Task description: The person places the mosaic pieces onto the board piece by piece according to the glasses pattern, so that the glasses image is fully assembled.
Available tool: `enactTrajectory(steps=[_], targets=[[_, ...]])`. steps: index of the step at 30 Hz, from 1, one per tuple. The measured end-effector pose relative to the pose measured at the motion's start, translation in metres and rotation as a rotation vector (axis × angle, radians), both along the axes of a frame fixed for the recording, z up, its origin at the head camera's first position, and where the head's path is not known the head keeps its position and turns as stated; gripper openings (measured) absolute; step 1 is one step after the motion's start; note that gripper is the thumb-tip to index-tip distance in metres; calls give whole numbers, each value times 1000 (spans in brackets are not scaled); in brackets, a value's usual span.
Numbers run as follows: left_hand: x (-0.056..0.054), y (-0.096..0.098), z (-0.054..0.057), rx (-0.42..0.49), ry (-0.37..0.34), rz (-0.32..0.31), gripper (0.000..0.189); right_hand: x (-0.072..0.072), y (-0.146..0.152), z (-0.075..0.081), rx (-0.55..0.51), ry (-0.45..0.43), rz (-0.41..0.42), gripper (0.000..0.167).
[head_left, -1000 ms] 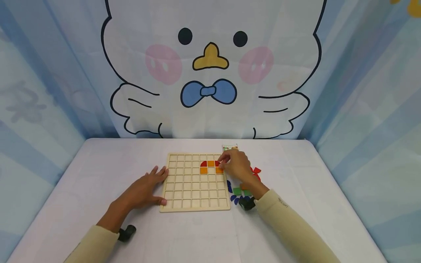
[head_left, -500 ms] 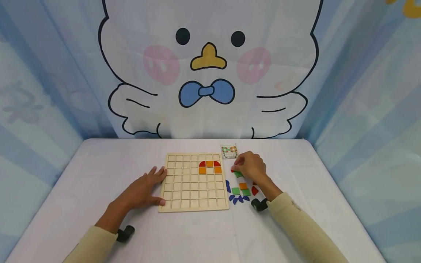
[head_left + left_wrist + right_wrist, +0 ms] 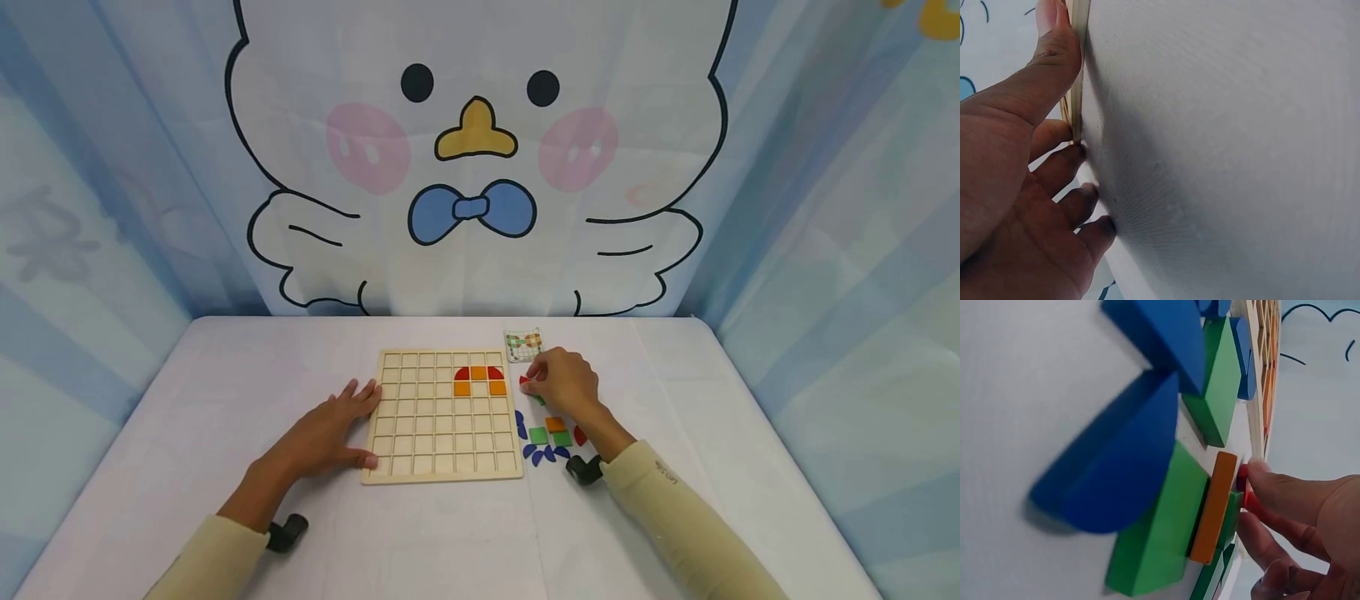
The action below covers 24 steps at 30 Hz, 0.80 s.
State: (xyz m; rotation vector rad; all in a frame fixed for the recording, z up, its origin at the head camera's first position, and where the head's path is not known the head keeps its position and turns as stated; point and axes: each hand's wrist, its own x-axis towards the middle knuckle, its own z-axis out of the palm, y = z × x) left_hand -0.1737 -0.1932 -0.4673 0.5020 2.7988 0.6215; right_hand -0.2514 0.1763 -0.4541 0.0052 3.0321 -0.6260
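A wooden grid board (image 3: 427,446) lies on the table. My left hand (image 3: 330,433) rests at its left edge, fingers spread and thumb at the front corner; the left wrist view shows the thumb (image 3: 1054,56) along the rim. Red rounded pieces (image 3: 462,374) and orange squares (image 3: 478,373) sit in cells at the board's upper right. Just right of the board, my right hand (image 3: 566,383) pinches a small red piece (image 3: 523,380) between thumb and fingers. In the right wrist view the red piece (image 3: 1242,478) is mostly covered by the fingertips, so its full outline is hidden.
Blue half-round pieces (image 3: 550,454), green squares (image 3: 538,436), an orange square (image 3: 554,425) and a red piece (image 3: 581,435) lie right of the board. A small pattern card (image 3: 523,344) lies behind them. A printed curtain (image 3: 472,275) stands at the table's back edge.
My right hand has left the board's upper right cells for the loose pieces and picked out a red one, then shifted slightly left with it. The left hand stays at the board's edge.
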Motion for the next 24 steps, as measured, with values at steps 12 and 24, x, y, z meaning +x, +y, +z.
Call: enactTrajectory(steps=[12,24], targets=[[-1,-1,-1,-1,-5,2,113,5,-7,2,-102,47,42,12],[-1,0,-2,-7,-10,10,113,20,-39,10,-210,38,142,14]])
